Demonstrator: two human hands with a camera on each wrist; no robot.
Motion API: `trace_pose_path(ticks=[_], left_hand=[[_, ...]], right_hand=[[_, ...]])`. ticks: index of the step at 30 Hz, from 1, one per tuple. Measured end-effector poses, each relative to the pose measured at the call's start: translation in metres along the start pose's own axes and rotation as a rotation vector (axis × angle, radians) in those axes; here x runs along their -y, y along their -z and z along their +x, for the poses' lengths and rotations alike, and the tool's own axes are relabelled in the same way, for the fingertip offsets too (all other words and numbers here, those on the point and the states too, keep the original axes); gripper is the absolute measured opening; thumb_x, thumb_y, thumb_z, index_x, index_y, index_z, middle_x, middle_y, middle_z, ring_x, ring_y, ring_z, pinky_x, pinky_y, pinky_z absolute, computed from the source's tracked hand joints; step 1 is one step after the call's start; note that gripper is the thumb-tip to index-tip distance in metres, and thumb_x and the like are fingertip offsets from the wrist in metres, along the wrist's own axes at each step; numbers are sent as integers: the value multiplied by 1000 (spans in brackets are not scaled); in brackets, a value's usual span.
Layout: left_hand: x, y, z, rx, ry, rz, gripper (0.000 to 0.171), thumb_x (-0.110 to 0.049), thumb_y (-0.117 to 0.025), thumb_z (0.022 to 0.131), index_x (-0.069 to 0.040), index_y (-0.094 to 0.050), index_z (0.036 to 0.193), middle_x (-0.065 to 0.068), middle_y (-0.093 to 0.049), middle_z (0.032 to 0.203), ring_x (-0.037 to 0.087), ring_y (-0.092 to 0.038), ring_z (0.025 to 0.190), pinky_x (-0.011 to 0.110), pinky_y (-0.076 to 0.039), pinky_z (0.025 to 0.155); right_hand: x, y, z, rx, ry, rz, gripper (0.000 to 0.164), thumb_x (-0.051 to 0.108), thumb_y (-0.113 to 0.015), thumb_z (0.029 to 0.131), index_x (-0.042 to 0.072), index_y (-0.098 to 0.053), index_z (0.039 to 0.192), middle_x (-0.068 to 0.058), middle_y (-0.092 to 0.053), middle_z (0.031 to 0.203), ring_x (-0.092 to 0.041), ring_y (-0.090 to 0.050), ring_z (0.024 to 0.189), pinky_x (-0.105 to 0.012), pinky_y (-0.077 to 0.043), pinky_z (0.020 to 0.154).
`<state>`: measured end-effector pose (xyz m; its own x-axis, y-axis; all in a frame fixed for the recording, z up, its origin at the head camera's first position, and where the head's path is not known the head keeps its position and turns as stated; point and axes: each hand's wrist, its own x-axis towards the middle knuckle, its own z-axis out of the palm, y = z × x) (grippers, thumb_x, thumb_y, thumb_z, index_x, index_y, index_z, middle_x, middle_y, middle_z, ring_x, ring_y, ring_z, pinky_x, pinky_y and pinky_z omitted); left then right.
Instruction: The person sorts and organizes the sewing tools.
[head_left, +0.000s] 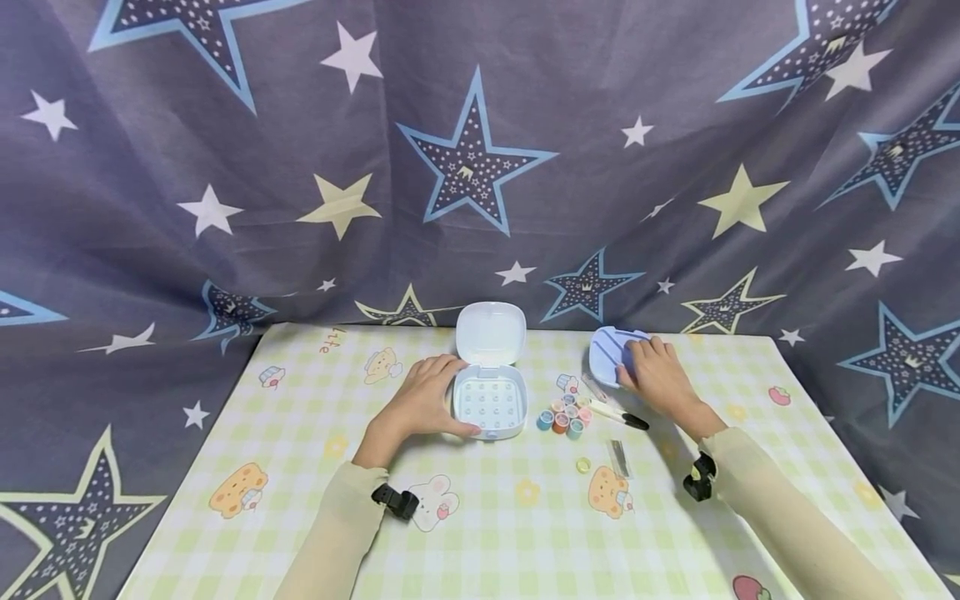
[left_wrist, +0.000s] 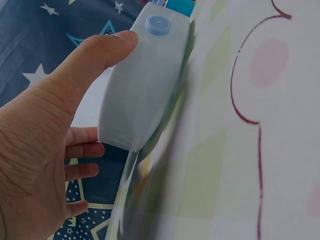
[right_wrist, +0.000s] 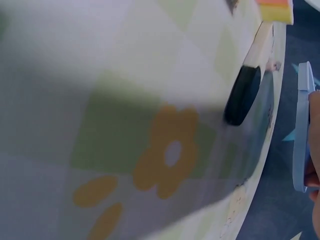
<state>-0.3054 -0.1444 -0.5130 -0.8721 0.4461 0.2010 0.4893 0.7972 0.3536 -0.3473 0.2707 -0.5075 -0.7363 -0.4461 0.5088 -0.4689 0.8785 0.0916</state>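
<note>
The left hand [head_left: 422, 402] grips the left side of the pale box [head_left: 495, 434], thumb at the front and fingers behind; the box rests on the worktop [head_left: 517, 537], its lid [head_left: 491, 332] raised. The right hand [head_left: 663, 380] pinches the blue tray [head_left: 603, 360] between thumb and fingers — right of the box. Between them sit small colourful pots [head_left: 575, 428], with a black-ended pen [head_left: 621, 415] just beside — nearer the right hand.

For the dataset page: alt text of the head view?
A person's left hand grips an open pale-blue box with its lid raised; the right hand holds a flat blue piece. Small colored pots and a black-tipped pen lie nearby on a checked tablecloth, before a star-patterned curtain.
</note>
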Motion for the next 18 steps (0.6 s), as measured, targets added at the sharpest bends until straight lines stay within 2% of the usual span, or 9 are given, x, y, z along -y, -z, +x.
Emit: trace_pose_path(ticks=[10,18], left_hand=[[0,-1,1,-7,10,44,116,-83,-68,43,-20,-43,137,-3,-46,132,20,-40,123,45,-25,108],[-2,2,0,-17,5,37,115,-82,-70,43,-18,-45,136,0,-47,133,23,-40,124,47,-24,108]], right_hand=[[-8,-5,-6,74,-51,20,38,27,-59,85,-4,-52,105,-22,-60,93,-36,-46,85,-47,-36,73],[-10,-7,-9,125,-76,24,38,26,-58,86,-6,-53,106,-22,-60,93,-36,-45,85,-47,-36,72]])
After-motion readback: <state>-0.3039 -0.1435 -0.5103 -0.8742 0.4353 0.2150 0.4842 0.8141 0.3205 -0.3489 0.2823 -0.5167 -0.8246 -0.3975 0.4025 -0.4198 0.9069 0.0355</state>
